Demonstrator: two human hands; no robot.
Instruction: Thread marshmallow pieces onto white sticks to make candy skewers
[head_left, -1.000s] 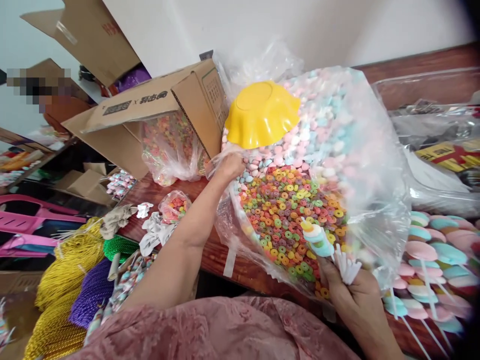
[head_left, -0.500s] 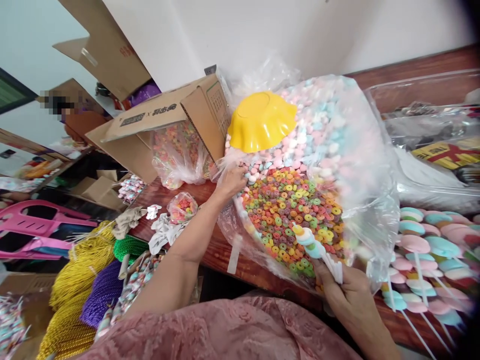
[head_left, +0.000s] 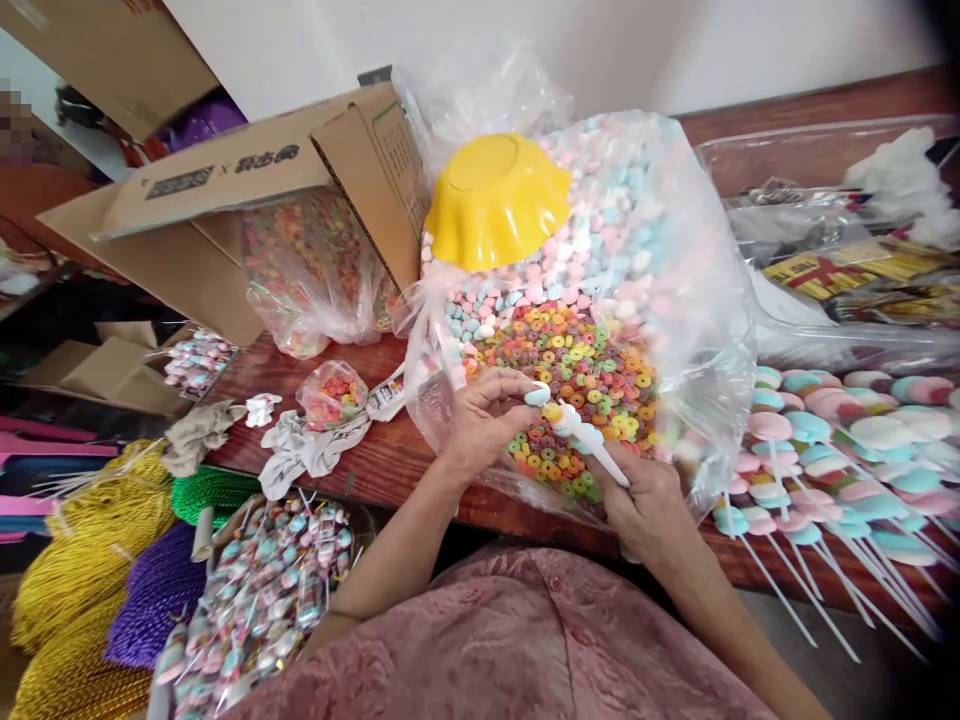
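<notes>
Between the thumb and fingertips of my left hand (head_left: 484,420) is a pale blue marshmallow (head_left: 537,397). It is right at the tip of a candy skewer (head_left: 577,430), which my right hand (head_left: 645,495) grips, fingers closed round the lower part. Blue and white marshmallows and a yellow-orange gummy ring show on the skewer; other white sticks lie along it in the same grip. Both hands are over a heap of colourful gummy rings (head_left: 585,355). Behind the rings lie pink, blue and white mini marshmallows (head_left: 600,240) in a large clear plastic bag (head_left: 724,370).
An upturned yellow bowl (head_left: 499,205) rests on the marshmallows. To its left, a cardboard box (head_left: 367,150) holds bagged gummies. Finished marshmallow skewers (head_left: 810,440) are stacked on the right. A box of wrapped candy sticks (head_left: 270,590) and yellow cords (head_left: 90,590) stand at lower left.
My left hand has come from the mini marshmallows toward me, now with a marshmallow at the skewer's tip. My right hand has moved up and left with the skewer. The view has shifted.
</notes>
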